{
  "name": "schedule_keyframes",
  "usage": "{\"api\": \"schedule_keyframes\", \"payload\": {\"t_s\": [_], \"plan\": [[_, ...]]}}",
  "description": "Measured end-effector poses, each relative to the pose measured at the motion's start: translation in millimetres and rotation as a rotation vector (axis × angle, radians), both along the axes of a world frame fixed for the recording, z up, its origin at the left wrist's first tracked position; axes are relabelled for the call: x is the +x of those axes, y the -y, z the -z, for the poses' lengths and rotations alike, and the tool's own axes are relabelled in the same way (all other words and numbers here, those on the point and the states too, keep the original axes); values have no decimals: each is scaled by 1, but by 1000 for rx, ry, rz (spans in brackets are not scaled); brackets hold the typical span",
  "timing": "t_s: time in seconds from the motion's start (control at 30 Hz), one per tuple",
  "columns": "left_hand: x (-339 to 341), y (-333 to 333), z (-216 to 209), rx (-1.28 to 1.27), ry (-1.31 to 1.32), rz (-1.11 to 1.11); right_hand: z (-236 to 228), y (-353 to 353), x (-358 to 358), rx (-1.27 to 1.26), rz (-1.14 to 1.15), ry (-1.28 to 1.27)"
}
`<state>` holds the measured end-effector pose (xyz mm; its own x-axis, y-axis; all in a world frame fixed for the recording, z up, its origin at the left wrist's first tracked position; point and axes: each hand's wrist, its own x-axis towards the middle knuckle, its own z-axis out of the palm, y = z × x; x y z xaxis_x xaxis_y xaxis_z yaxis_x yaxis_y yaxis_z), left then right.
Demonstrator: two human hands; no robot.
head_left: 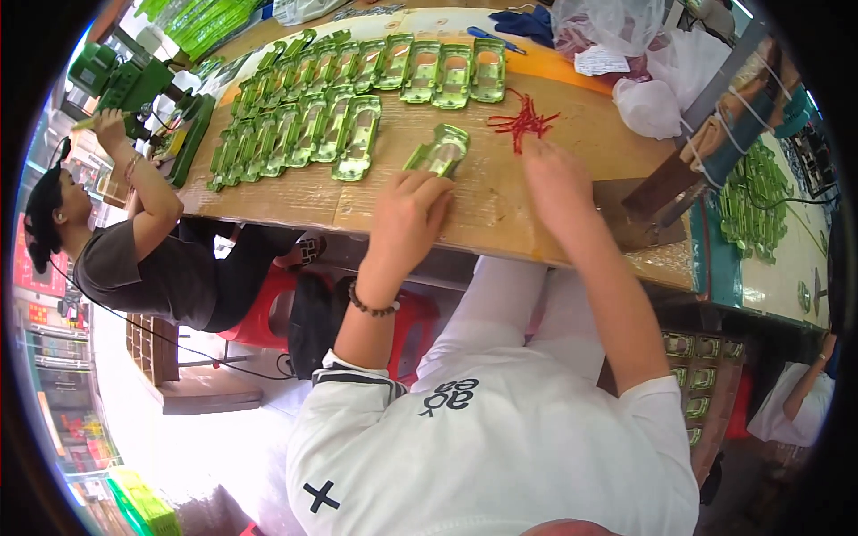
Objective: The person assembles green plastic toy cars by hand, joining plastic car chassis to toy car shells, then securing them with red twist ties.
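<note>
My left hand [409,210] is closed on the near end of a green plastic casing [440,154], tilted on the cardboard-covered bench. Its open middle faces up. To the right, my right hand [556,183] reaches the near edge of a small pile of short red wires [522,120]. The fingers of that hand are drawn together at the wires; what lies between the fingertips is hidden. Beyond my left hand, similar green casings [359,134] stand in two slanting rows.
A blue pen [497,39] and plastic bags [651,98] lie at the back. A padded metal post [688,152] rises on the right. At left, another person [152,250] works at a green press [134,85]. More green parts [755,201] cover the right-hand bench.
</note>
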<state>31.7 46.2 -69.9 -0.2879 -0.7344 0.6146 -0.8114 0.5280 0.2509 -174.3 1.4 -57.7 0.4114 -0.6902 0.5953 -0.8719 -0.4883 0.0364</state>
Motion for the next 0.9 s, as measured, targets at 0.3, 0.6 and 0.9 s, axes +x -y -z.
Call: {"api": "schedule_keyframes", "payload": {"t_s": [0.3,0.6,0.9], "plan": [[-10,-4,-5,-125,205,-353,-13,2,4,370,108,-236],[-31,-56,0,493,-887,400,-32,-74,-10,-27,-345,592],[-55,-76,-9,867,-987,615,-34,-82,-34,-143,-375,546]]}}
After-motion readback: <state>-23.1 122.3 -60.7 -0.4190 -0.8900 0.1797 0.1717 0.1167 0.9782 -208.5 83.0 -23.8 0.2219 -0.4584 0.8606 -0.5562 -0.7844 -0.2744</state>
